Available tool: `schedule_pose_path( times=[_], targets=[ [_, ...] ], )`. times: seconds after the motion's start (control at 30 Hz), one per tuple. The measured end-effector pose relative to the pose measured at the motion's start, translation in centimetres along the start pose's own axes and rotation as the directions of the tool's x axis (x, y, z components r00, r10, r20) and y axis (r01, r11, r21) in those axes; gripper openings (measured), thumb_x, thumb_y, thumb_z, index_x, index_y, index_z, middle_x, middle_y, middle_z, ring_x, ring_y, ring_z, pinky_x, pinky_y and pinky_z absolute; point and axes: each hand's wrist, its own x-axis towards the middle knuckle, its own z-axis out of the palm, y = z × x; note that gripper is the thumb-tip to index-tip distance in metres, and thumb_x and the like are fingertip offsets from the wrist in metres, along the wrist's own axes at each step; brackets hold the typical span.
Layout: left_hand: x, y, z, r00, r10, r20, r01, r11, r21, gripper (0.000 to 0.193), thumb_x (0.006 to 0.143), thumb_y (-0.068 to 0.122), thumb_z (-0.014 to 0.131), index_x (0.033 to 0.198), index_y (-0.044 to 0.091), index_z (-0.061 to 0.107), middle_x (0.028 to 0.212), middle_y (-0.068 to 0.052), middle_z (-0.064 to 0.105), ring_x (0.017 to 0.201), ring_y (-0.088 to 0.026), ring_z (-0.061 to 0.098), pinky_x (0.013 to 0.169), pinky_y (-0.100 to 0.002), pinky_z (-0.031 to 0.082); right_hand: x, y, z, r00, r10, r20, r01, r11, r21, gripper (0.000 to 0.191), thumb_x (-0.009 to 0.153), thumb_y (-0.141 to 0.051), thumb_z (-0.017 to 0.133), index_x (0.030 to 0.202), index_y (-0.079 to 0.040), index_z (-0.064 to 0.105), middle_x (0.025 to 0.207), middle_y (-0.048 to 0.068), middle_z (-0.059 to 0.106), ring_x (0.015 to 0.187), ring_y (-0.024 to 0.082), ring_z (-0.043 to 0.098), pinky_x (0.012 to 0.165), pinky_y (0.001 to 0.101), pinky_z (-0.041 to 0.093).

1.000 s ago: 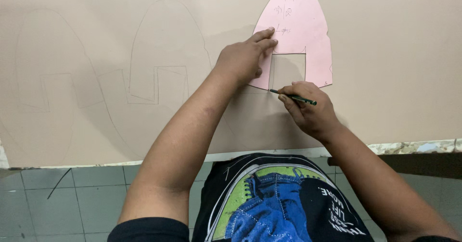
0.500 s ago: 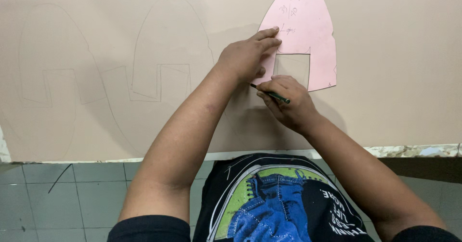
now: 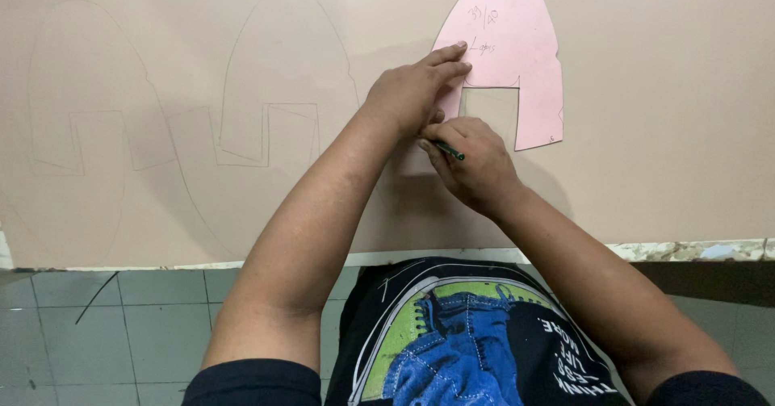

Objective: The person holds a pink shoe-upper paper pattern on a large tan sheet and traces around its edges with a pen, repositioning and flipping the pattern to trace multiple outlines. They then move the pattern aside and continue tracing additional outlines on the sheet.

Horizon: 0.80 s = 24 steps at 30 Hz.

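One pink paper template (image 3: 508, 43), dome-topped with a square notch cut in its lower edge, lies flat on one large sheet of beige card (image 3: 646, 131) covering the table. Two pencilled outlines (image 3: 282, 83) of the same shape sit to its left on the card. The left hand (image 3: 412, 91) is released, fingers spread, pressing the template's left edge. The right hand (image 3: 472, 160) is clenched around one green pencil (image 3: 449, 151), just below the left hand, beside the template's left leg.
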Motion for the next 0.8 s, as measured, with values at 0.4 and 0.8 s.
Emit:
schedule_pose_path(
  times=[0.4, 0.8],
  targets=[
    [-2.4, 3.1, 4.2, 0.907, -0.343, -0.244, 0.288, 0.928, -0.235, 0.061, 0.086, -0.005, 0.063, 0.144, 0.008, 0.048, 0.151, -0.015, 0.037, 0.124, -0.04, 0.05, 0.103, -0.042, 0.049, -6.3, 8.0, -4.2, 0.737, 0.646, -0.197, -0.674, 0.726, -0.139, 0.047, 0.097, -0.01, 0.064, 0.14, 0.004, 0.055, 0.135, 0.025, 0.05, 0.116, 0.037, 0.058, 0.096, 0.0444, 0.048],
    [-6.0, 4.0, 7.1, 0.824, -0.535, -0.187, 0.234, 0.622, -0.747, 0.068, 0.081, 0.026, 0.077, 0.134, -0.007, 0.049, 0.113, -0.017, 0.068, 0.1, -0.024, 0.07, 0.09, -0.035, 0.055, -13.2, 6.7, -5.8, 0.435, 0.898, 0.069, -0.881, 0.409, 0.237, 0.043, 0.087, -0.019, 0.075, 0.125, 0.0, 0.065, 0.089, 0.006, 0.067, 0.076, 0.016, 0.061, 0.07, 0.0305, 0.051]
  ],
)
